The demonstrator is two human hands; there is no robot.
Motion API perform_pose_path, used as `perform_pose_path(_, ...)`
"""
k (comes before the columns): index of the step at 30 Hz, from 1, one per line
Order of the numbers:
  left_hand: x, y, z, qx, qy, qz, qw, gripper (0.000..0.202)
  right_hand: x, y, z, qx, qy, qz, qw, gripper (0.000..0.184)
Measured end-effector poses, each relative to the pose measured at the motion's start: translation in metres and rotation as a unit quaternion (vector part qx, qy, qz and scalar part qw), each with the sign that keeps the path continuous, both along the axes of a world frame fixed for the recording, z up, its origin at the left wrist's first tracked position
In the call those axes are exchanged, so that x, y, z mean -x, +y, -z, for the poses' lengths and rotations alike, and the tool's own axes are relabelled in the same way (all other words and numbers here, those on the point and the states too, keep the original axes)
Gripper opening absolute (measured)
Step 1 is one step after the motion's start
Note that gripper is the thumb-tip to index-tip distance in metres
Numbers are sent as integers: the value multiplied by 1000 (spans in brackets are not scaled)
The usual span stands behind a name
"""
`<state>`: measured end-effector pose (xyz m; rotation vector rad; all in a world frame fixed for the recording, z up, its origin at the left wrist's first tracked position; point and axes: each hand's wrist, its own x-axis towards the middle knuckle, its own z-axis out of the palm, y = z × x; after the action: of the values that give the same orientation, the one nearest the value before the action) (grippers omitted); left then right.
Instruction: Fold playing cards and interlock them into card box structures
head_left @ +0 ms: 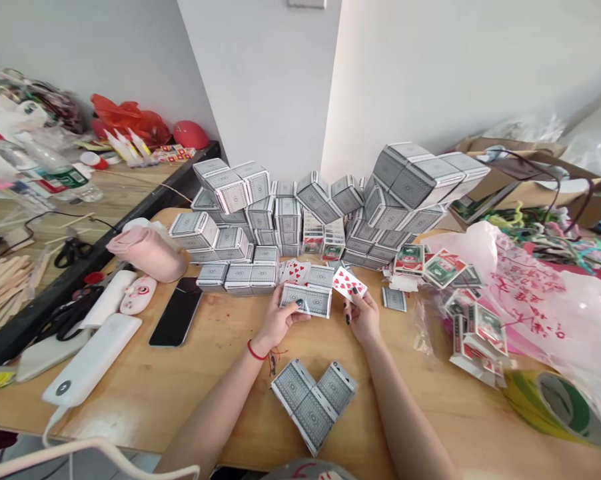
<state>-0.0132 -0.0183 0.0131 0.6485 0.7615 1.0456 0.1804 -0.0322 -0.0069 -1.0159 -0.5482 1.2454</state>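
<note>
My left hand (279,323) is closed on a fan of playing cards (306,298) with grey patterned backs, held over the wooden table (215,380). A red string circles that wrist. My right hand (363,316) pinches a face-up card with red hearts (349,283) just to the right of the fan. Another hearts card (294,271) lies face up behind the fan. Two stacks of cards (313,400) sit on the table between my forearms, close to me.
A high pile of grey card decks (325,207) runs along the back. Boxed decks (473,327) and a pink plastic bag (530,293) lie right, beside a tape roll (555,403). A black phone (176,311), white power bank (93,360) and scissors (65,313) lie left.
</note>
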Motion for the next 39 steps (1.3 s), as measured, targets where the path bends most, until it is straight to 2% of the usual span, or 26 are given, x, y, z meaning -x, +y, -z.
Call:
perform_pose_path(8,-2,1,0,-2,-7,18,1000,37,3,-1,-3,4,-12,12,1000,26)
perform_pose_path(13,-1,2,3,-4,11,21,1000,38,2,0,-3,-5,-11,13,1000,27)
perform_pose_path(19,-1,2,9,-13,75,38,996,33,-4,3,3,-9,5,27,1000,26)
perform_pose_path(24,-4,0,5,-52,164,61,983,29,-8,0,4,26,45,-25,998,22)
perform_pose_path(26,-6,-1,2,-76,196,66,975,35,-9,-1,3,50,51,-29,997,21)
perform_pose_path(29,-8,-1,1,-86,214,20,973,49,-6,-1,0,58,38,-10,998,22)
perform_pose_path(34,-10,1,2,-112,238,-42,964,29,3,-2,-1,2,-26,-9,1000,26)
perform_pose_path(39,-12,6,-7,-97,225,-45,968,26,3,-3,0,-20,-32,-12,999,24)
